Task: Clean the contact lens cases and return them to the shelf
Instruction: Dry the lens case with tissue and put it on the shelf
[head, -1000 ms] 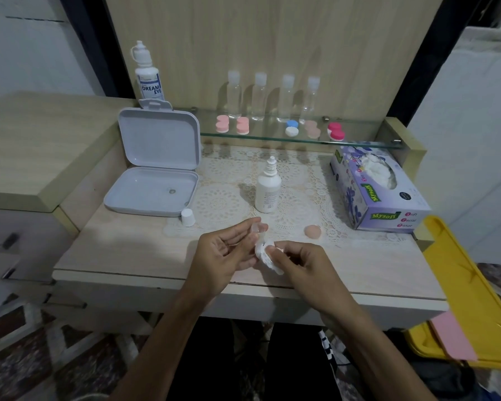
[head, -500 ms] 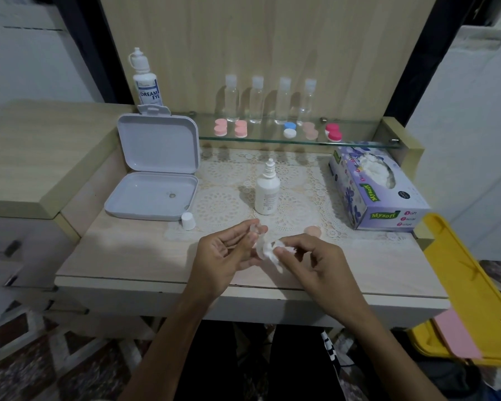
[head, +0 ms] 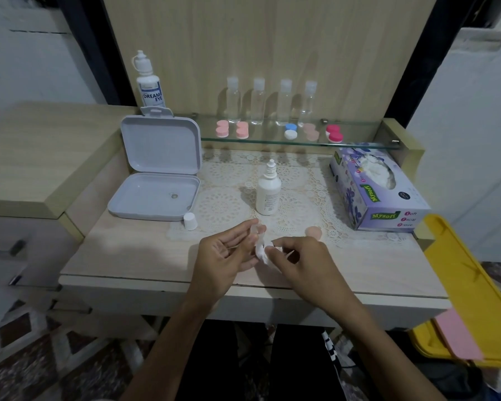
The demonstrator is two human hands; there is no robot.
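Left hand [head: 224, 256] grip closed on a clear lens case [head: 260, 238]. Right hand [head: 298, 261] grip pinches white tissue [head: 263, 254] against the case. Beyond the grip: peach cap [head: 313, 233] on bench [head: 128, 256], solution bottle [head: 268, 192]. Farther back, glass shelf [head: 359, 144] carries five more cases [head: 290, 131].

On the glass shelf [head: 359, 144] stand four clear bottles [head: 232, 101] and five lens cases [head: 222, 129]. The table [head: 128, 256] carries one open white box [head: 159, 169], one dropper bottle [head: 268, 189], one white cap [head: 190, 221], one peach lid [head: 313, 233], one tissue box [head: 376, 192].
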